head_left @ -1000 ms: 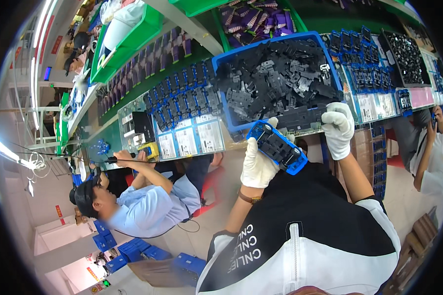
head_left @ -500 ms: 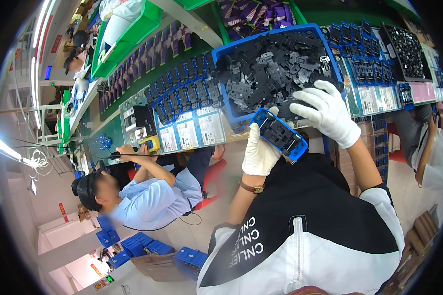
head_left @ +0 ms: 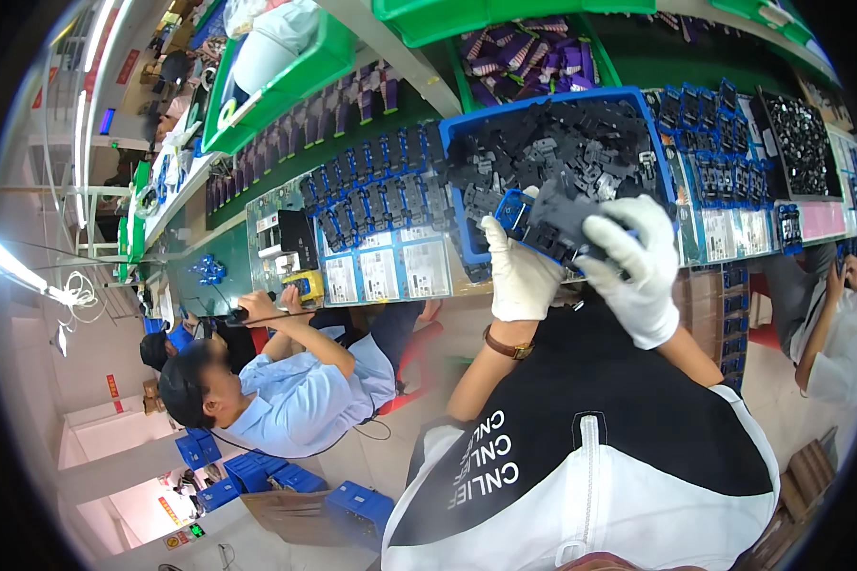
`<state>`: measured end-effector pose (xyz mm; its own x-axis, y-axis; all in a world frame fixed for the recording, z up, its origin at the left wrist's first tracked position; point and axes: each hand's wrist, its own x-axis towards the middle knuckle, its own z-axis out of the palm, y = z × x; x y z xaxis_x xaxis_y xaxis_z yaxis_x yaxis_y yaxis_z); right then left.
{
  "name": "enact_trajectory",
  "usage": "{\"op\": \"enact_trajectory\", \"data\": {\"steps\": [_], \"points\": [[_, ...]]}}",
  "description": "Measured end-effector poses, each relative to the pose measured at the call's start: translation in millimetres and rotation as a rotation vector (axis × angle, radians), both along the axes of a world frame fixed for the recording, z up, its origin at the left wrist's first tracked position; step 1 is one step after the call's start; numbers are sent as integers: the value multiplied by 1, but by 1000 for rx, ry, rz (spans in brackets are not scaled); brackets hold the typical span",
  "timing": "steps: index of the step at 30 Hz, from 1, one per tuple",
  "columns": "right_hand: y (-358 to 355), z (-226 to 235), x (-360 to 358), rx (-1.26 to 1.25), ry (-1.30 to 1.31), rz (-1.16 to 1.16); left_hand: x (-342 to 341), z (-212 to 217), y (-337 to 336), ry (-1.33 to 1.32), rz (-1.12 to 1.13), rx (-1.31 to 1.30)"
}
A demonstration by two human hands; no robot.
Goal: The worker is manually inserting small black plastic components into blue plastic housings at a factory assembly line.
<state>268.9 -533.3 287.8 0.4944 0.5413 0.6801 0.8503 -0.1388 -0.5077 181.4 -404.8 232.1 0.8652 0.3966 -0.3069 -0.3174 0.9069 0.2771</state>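
Observation:
In its white glove, my left hand (head_left: 524, 284) is closed round a blue plastic shell (head_left: 513, 208) that looks like a toy car body, tilted just in front of the parts bin. A dark plastic plate (head_left: 564, 221), blurred by motion, lies over the shell's open side and hides most of it. My right hand (head_left: 636, 271), also gloved, has its fingers curled on the plate's right end. Whether the plate is seated in the shell or only resting there, I cannot tell.
Behind my hands, a blue bin (head_left: 671, 181) holds loose black plates. Rows of blue-and-black assemblies (head_left: 376, 205) stand left, more (head_left: 728, 176) right. A black tray (head_left: 798, 143) of small shiny parts sits far right. A co-worker (head_left: 300, 400) sits left; purple parts (head_left: 533, 62) fill a green bin.
My right hand, spread open over the bin before, has come down and closed on a dark plate at the shell. The shell has tilted in my left hand. The whole view has shifted slightly.

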Motion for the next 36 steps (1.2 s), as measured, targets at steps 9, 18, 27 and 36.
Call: {"op": "enact_trajectory", "data": {"steps": [9, 18, 27, 36], "points": [[22, 0, -5, -66, -105, -41, 17, 28, -6, 30, 157, 162], [25, 3, -11, -130, -127, -103, 14, 20, -14, 95, 143, 345], [-11, -20, -11, 47, 1156, 207, 0, 26, -10, 71, 260, 267], [-17, -64, -46, 147, 1343, 335, -24, -19, -30, 64, 238, 290]]}}
